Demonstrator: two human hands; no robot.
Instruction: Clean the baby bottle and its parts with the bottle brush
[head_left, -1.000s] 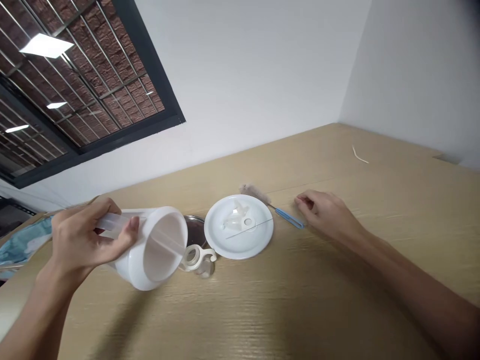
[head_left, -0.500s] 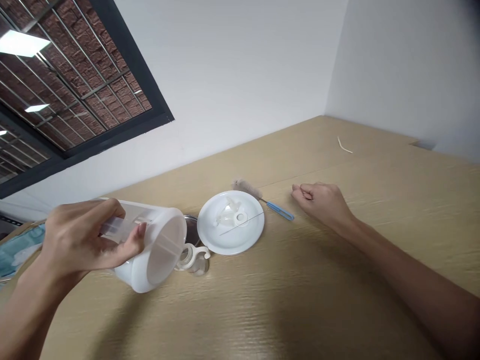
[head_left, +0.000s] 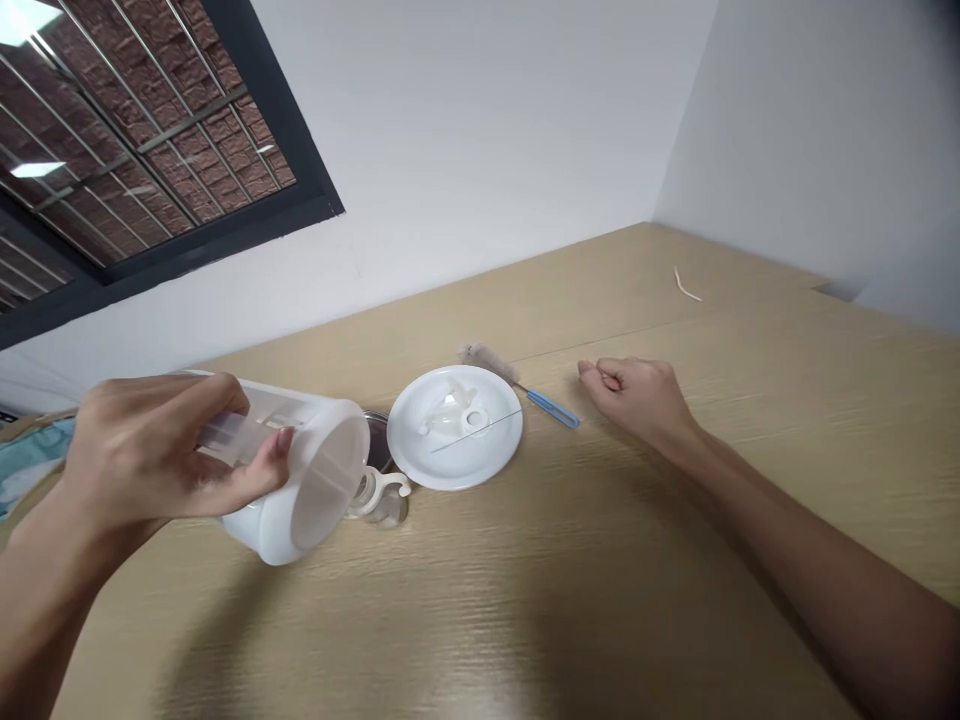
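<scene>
My left hand grips a translucent white plastic container from its side, with fingers and thumb wrapped round the wall. The container is tilted on its side, and its open mouth faces right and toward me. Curled into a fist, my right hand is low over the table at the right, with no object showing in it. Nearest to that fist is a bottle brush with a blue loop handle. A white plate bears clear and white plastic parts and a thin straight rod.
Beside the container lie a clear small bottle with a white hooked ring and a partly hidden dark round item. A bent white tube lies far back on the wooden table. A barred window is at upper left.
The view has shifted slightly, so the plate and table things sit a little higher in the picture. The left hand keeps its grip on the container; the right fist stays closed.
</scene>
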